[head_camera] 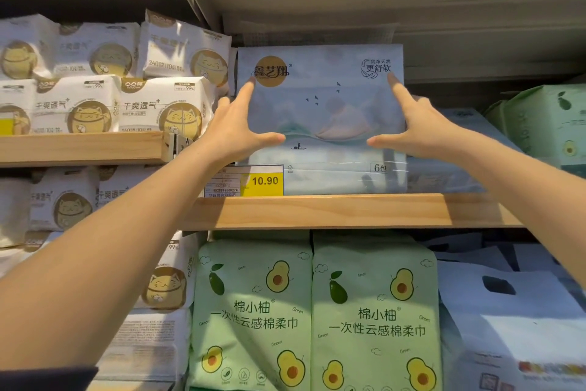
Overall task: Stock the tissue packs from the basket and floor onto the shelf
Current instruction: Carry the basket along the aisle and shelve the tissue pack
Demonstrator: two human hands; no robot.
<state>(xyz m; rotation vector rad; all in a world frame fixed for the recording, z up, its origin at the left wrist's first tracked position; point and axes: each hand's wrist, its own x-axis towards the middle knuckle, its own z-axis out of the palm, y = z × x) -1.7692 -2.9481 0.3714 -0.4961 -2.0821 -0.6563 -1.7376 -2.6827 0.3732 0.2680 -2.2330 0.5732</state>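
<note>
A pale blue tissue pack (320,105) printed with a gold circle, birds and a small boat stands upright on the wooden shelf (317,211). My left hand (236,129) is pressed flat against its left edge, fingers spread and thumb across the front. On the pack's right edge lies my right hand (421,127) in the same spread pose. Both hands clasp the pack between them. A second blue pack (456,153) lies behind it to the right. No basket and no floor are in view.
A yellow price tag (261,181) reading 10.90 hangs at the shelf's front left. White cat-print packs (133,105) fill the left shelves. Green avocado packs (314,311) stand below, another green pack (545,118) at right. White handled bags (507,295) sit lower right.
</note>
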